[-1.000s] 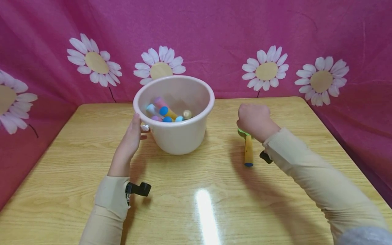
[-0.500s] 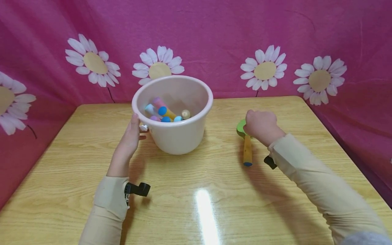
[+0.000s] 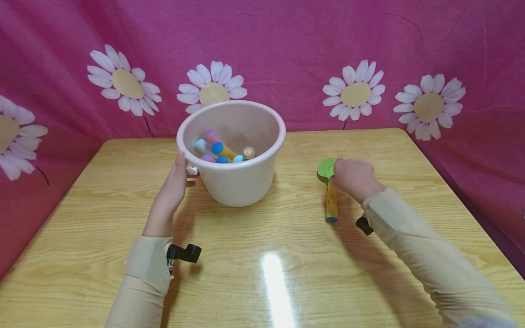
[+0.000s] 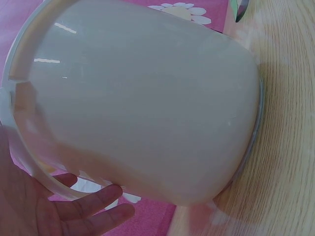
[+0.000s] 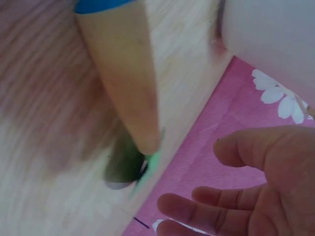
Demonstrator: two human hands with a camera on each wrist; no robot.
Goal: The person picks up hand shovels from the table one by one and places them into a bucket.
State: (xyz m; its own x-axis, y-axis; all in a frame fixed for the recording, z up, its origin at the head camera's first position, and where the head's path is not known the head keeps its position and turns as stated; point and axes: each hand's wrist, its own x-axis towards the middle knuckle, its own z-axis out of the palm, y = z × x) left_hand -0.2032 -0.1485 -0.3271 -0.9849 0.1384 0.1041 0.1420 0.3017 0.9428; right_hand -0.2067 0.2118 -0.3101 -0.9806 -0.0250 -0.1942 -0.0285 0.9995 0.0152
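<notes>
A pale pink-white bucket (image 3: 242, 182) stands upright on the left half of the table. My left hand (image 3: 169, 193) rests against its left rim, thumb tip at the edge, fingers fairly straight alongside; the left wrist view shows the fingers (image 4: 93, 201) below the rim. To the bucket's right lies a tool with a round green head and a yellow, blue-ended handle (image 3: 331, 205). My right hand (image 3: 353, 178) is just right of the green head. In the right wrist view its fingers (image 5: 179, 209) are spread from the thumb, with nothing between them.
Inside the bucket are several coloured pieces, including a yellow cylinder with a blue end (image 3: 223, 151) and a gold-coloured ball (image 3: 248, 152). A pink cloth (image 3: 283, 54) with daisies hangs behind the wooden table (image 3: 229, 269).
My right hand has moved right and toward me, uncovering the green head of the tool. The left hand and the bucket hold their places.
</notes>
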